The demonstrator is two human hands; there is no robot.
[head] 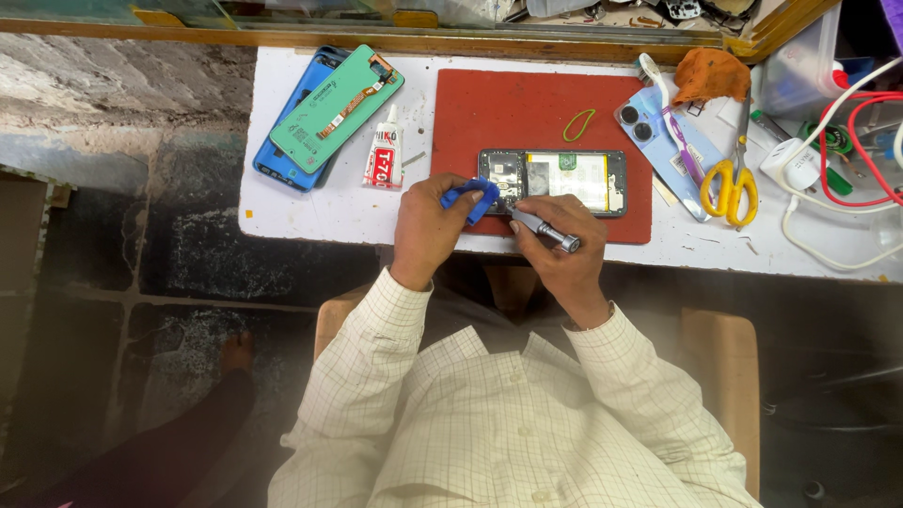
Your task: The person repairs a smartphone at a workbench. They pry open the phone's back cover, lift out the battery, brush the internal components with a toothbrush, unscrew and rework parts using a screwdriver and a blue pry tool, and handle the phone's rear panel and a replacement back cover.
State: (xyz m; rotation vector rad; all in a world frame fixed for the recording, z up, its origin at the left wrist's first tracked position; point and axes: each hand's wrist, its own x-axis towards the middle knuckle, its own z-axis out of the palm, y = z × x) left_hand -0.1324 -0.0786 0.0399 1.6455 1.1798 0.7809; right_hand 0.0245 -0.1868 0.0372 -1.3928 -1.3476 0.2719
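While the opened phone [552, 182] lies flat on the red mat [527, 113] near the front edge of the white worktop [310, 212], its back cover off and its pale battery and dark circuit board exposed, both of the person's hands work at its left end. The left hand [433, 221] has its grip closed around a small blue piece [475, 199], seemingly a plastic pry tool, pressed against the phone's left edge. The right hand [555, 240] has its grip clamped on a slim metal screwdriver [546, 229], whose tip points into the board area by the camera end.

The phone looks light and thin, rigid along its frame but delicate inside: the bare board, the ribbon connectors and the battery would likely suffer from pressure or a slipped tip. The safest hold appears to be the outer frame along the long edges, never the battery face or the board. The mat probably keeps it from sliding. The screwdriver is smooth metal and could roll; it seems best pinched near its knurled shaft.

Further left on the worktop sit a green phone panel [337, 105] stacked on a blue phone shell [287, 155], and a small white glue tube [384, 155] just beside them. A green rubber band [578, 123] rests on the mat above the phone. To the right lie yellow-handled scissors [730, 186], an orange cloth [710, 75] and white cables [828, 254].
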